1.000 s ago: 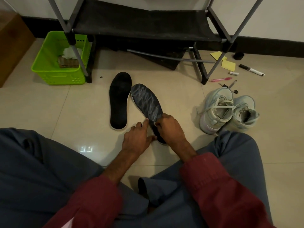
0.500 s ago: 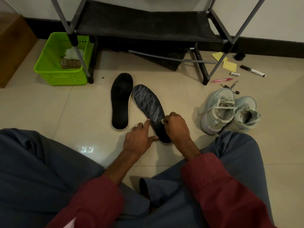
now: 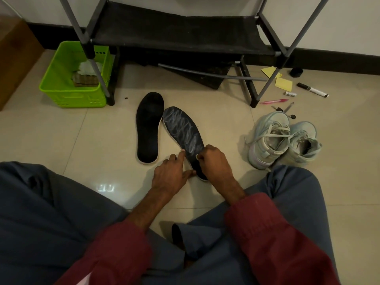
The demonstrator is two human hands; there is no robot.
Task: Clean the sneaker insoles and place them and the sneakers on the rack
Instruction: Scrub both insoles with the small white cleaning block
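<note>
Centre frame, the left hand [image 3: 171, 174] presses the streaked insole [image 3: 182, 128] on the floor [image 3: 102, 140] with straight fingers; the right hand [image 3: 214, 163] pinches a pale scrap [image 3: 197, 156] (too small to identify) against it. Plain insole [image 3: 149, 126] just left, sneakers [image 3: 283, 140] at right, rack [image 3: 181, 31] beyond.

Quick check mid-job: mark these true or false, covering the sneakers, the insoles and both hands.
1. Both sneakers sit on the shelf. False: they stand on the floor, off the rack.
2. The scribbled insole lies right of the plain insole. True.
3. The left hand grips a sneaker. False: its fingers touch the scribbled insole's edge.
4. The right hand pinches a small white piece at the scribbled insole. True.
</note>
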